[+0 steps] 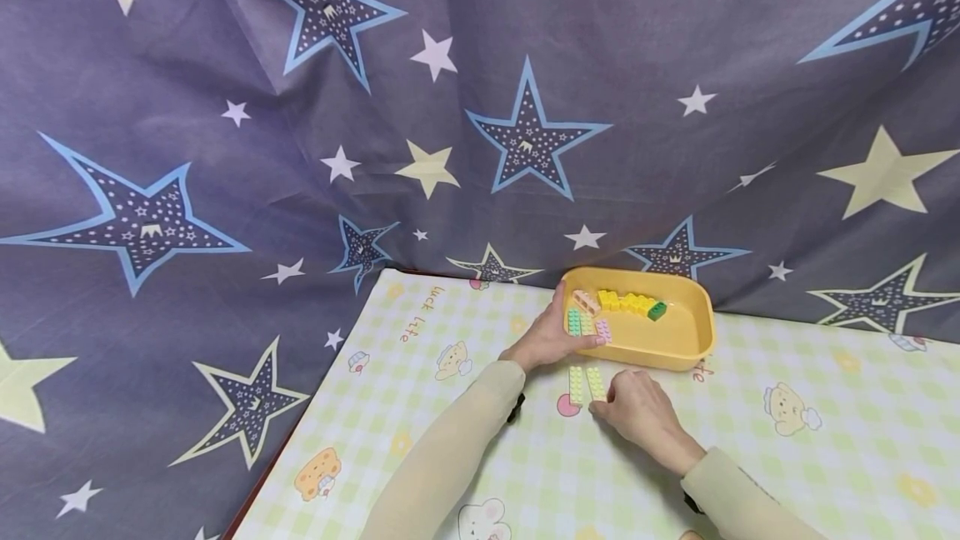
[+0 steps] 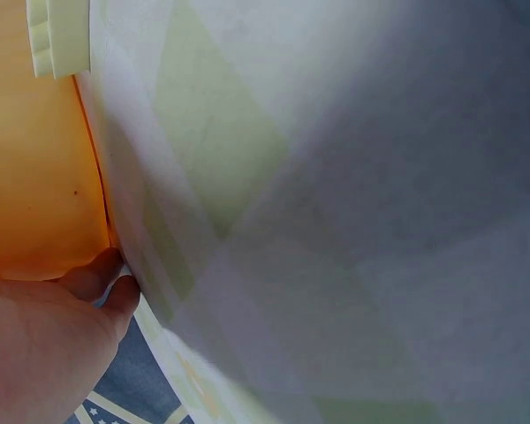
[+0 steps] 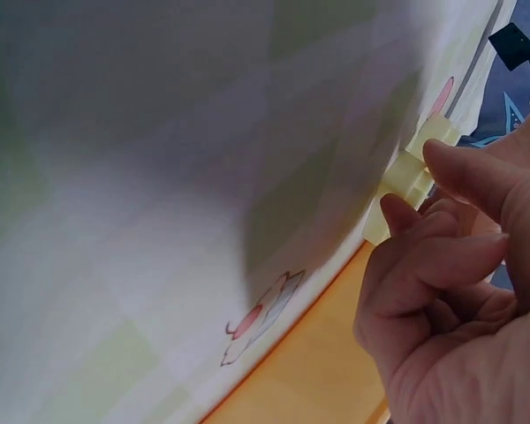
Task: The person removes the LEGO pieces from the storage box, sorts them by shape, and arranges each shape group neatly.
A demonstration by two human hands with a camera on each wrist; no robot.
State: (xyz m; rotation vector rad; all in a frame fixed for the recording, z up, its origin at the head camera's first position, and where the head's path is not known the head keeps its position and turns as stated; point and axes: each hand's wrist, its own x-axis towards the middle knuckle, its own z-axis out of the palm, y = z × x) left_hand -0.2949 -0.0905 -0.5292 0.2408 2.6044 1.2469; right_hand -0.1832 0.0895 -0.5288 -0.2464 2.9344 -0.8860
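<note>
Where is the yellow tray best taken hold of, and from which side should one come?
Probably by the right rim of the tray, coming from the right: the raised wall stands free there, while the left hand holds the left end and the bricks inside leave the right end bare.

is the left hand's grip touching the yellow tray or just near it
Touching. The head view shows it: the left hand's grip laps over the yellow tray's left end, covering the rim.
</note>
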